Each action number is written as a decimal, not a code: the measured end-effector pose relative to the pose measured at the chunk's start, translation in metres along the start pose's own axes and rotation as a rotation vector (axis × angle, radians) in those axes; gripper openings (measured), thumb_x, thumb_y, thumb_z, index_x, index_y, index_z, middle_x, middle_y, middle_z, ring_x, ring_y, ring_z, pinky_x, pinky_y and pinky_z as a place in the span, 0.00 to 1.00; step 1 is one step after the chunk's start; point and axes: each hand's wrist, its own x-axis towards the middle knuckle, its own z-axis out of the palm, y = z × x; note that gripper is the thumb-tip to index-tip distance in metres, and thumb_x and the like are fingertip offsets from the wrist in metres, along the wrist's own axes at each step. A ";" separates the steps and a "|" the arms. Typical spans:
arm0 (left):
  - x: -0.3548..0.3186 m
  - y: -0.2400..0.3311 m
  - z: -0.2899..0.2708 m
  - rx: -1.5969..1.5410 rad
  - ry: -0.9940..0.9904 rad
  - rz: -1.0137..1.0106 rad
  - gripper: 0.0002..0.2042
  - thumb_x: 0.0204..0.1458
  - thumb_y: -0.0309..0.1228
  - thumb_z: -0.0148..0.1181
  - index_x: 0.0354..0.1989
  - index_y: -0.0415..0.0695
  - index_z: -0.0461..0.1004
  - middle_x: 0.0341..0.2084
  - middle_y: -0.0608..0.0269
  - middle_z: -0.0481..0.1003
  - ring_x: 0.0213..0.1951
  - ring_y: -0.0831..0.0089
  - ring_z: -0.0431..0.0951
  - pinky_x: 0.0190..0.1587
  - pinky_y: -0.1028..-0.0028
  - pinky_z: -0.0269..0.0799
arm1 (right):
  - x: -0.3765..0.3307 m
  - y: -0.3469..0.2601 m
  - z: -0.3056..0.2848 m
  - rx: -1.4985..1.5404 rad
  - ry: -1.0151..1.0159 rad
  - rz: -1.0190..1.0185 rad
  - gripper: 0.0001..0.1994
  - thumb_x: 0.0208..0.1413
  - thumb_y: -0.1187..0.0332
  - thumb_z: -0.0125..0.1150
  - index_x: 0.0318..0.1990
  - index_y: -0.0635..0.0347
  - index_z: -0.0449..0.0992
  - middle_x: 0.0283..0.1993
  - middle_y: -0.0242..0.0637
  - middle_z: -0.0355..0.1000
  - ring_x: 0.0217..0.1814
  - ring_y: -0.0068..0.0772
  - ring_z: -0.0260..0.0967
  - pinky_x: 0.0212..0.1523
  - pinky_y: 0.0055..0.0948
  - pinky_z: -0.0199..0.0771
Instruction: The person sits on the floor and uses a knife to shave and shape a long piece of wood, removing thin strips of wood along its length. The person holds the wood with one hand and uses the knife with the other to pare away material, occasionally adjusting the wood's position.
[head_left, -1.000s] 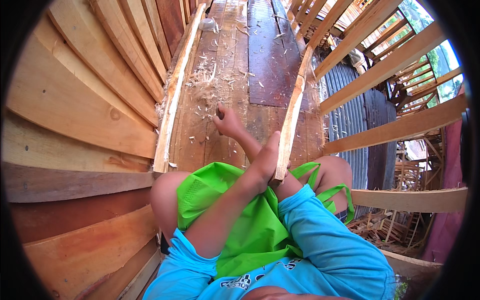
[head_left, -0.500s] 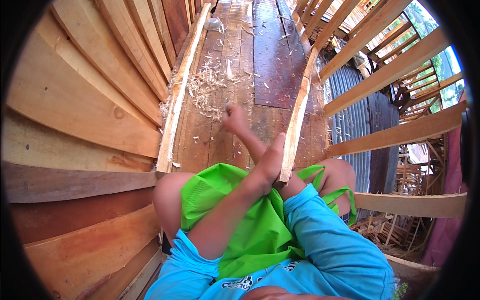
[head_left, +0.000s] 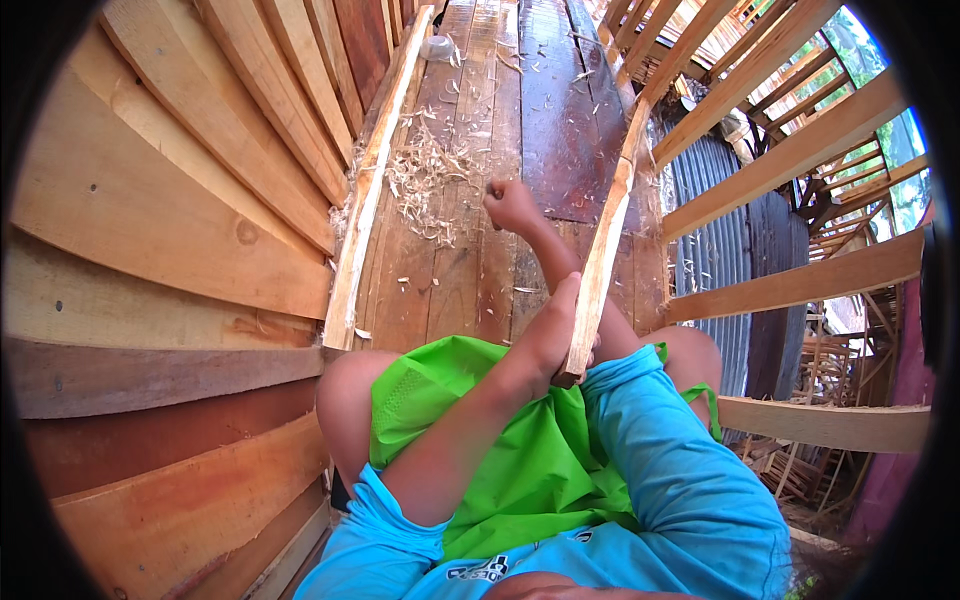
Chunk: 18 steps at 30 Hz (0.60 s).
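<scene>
My left hand (head_left: 556,332) is closed round the near end of a long, rough wooden stick (head_left: 606,245), pale on its face. The stick slants up and away between me and the slatted railing. My right forearm passes behind it, and my right hand (head_left: 512,206) is a fist over the plank floor, left of the stick and apart from it. A small dark bit shows at the fist, but what it grips I cannot make out. Bright green cloth (head_left: 480,440) lies across my lap between my bare knees.
A second pale stick (head_left: 372,190) lies along the left plank wall (head_left: 180,200). Curly wood shavings (head_left: 425,185) are heaped on the floor (head_left: 455,290). A clear plastic container (head_left: 437,47) stands far off. Railing slats (head_left: 800,270) and corrugated metal (head_left: 708,260) are to the right.
My right fist has swung up and to the right, nearer the stick. The left hand keeps its hold, and the stick's near end sits slightly lower in view.
</scene>
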 end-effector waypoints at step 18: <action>0.004 -0.002 -0.003 0.024 -0.005 0.036 0.28 0.60 0.60 0.31 0.47 0.45 0.63 0.18 0.67 0.63 0.13 0.77 0.65 0.11 0.76 0.64 | -0.013 -0.023 0.019 -0.216 0.353 0.156 0.10 0.48 0.69 0.58 0.32 0.69 0.77 0.38 0.60 0.75 0.45 0.55 0.75 0.48 0.44 0.73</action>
